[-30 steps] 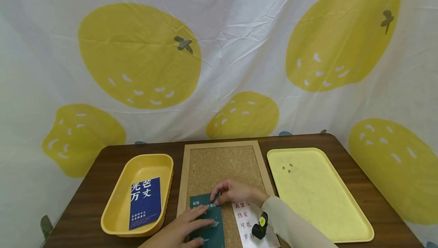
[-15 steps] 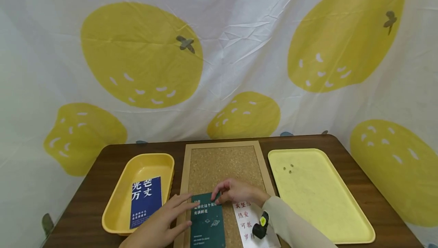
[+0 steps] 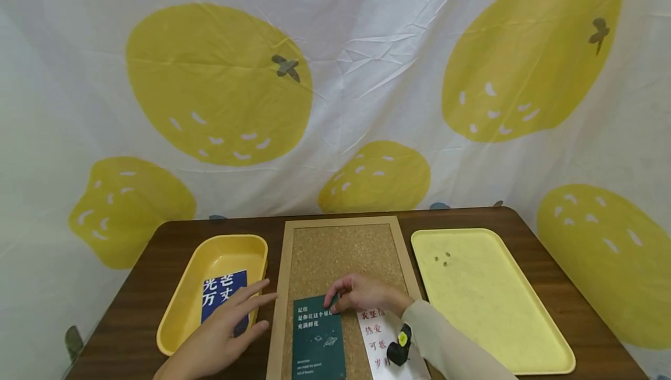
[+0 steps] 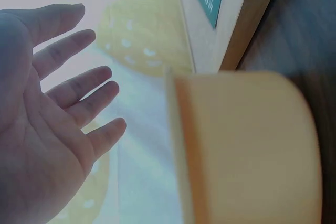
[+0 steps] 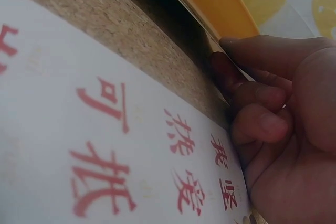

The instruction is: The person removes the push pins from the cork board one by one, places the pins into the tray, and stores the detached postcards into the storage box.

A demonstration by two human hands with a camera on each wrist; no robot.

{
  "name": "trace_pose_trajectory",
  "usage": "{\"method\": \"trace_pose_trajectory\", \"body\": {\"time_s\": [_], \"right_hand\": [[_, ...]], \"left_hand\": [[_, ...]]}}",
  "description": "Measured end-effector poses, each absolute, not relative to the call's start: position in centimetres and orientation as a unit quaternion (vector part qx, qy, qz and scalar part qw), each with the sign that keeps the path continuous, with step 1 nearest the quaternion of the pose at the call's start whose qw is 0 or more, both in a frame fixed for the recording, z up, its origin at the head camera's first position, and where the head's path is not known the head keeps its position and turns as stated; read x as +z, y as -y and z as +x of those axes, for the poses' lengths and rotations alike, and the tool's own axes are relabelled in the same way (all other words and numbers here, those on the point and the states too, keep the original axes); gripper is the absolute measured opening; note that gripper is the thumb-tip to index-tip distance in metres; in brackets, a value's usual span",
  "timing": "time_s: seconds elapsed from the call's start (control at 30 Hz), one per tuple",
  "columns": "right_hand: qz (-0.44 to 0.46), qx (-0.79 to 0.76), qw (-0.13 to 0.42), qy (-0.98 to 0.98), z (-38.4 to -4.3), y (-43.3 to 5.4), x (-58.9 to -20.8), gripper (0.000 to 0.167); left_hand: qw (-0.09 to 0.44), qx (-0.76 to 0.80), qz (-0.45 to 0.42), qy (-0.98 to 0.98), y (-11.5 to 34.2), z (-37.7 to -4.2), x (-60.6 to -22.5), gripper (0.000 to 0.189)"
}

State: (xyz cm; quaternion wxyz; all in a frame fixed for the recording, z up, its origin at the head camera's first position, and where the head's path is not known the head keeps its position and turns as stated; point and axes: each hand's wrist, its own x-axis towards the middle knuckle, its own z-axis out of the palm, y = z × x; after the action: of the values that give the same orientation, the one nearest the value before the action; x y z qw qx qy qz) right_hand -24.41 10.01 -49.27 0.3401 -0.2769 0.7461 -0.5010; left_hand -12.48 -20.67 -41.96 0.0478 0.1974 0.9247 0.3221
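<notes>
Fingers (image 3: 338,284) of the right hand (image 3: 364,294) curl to pinch the green card (image 3: 317,342) at its top right corner, hiding it, near the corkboard's (image 3: 341,252) left edge. A wrist camera (image 3: 398,353) covers part of a white card (image 3: 374,339) by the right edge. The left hand (image 3: 217,330), spread and holding nothing, blocks some of a blue card (image 3: 222,291) in the bin (image 3: 225,254). Bits (image 3: 437,259) near the tray's (image 3: 487,304) far left corner are too small to identify.

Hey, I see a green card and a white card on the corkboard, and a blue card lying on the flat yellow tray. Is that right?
Not quite. The blue card is in the deeper yellow basin, not on the flat yellow tray; the head view shows this. The green card and white card are on the corkboard.
</notes>
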Motion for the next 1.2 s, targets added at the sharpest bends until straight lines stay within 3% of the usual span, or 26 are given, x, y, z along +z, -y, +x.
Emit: {"method": "trace_pose_trajectory", "body": {"time_s": [0.17,0.43,1.2], "right_hand": [[-0.275,-0.497,0.342,-0.748,-24.4,-10.0,-49.1,0.012],[-0.279,-0.494,0.337,-0.751,-24.5,-9.9,-49.1,0.012],[-0.278,-0.498,0.335,-0.75,-24.4,-10.0,-49.0,0.013]], "left_hand": [[0.027,0.318,0.174,-0.932,21.7,-12.6,-41.6,0.041],[-0.061,0.316,0.227,-0.919,24.1,-13.1,-41.7,0.038],[-0.098,0.316,0.134,-0.934,30.5,-14.2,-42.8,0.035]]}}
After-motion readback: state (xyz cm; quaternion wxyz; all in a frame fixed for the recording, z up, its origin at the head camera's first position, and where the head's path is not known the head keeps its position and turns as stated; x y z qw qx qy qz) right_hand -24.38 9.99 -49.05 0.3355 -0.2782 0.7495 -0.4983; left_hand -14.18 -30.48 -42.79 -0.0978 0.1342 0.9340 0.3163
